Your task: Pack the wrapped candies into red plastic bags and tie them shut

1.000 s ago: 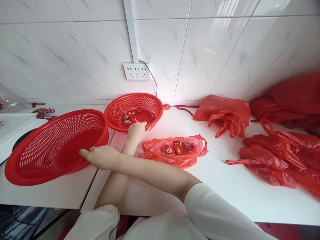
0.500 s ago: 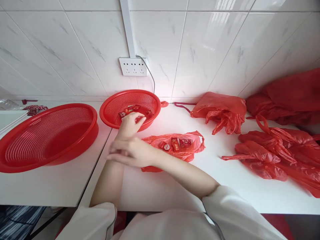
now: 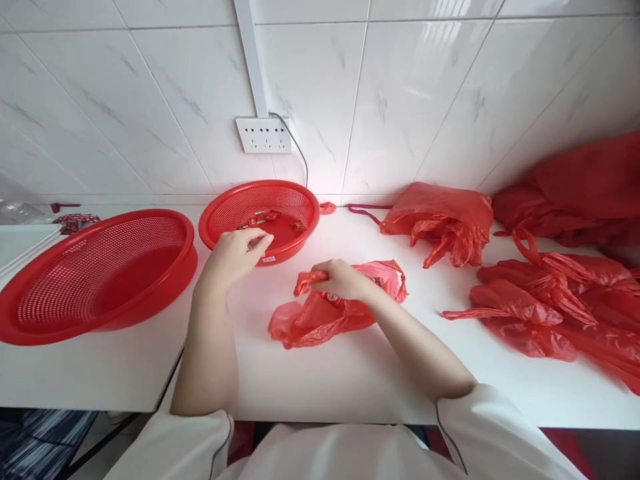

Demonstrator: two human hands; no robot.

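Observation:
My left hand [image 3: 241, 252] is over the front left rim of the smaller red basket [image 3: 285, 252], its fingers bent together; whether they hold anything is too small to tell. Small red packets [image 3: 263, 218] lie inside that basket. Pinched in the fingers of my right hand [image 3: 340, 278] is a handle of a thin red plastic bag [image 3: 320, 320], which lies on the white table in front of the basket. Red packets in the bag show partly beneath my right hand.
A larger red basket [image 3: 120, 280] stands at the left. Several red plastic bags [image 3: 540, 300] lie at the right, another bag [image 3: 440, 213] by the wall. A socket panel [image 3: 264, 135] with a cable is on the tiled wall.
My right hand has moved right from over my left forearm and taken hold of the bag's handle. My left hand has drawn back slightly to the left. The bag's left part is pulled up.

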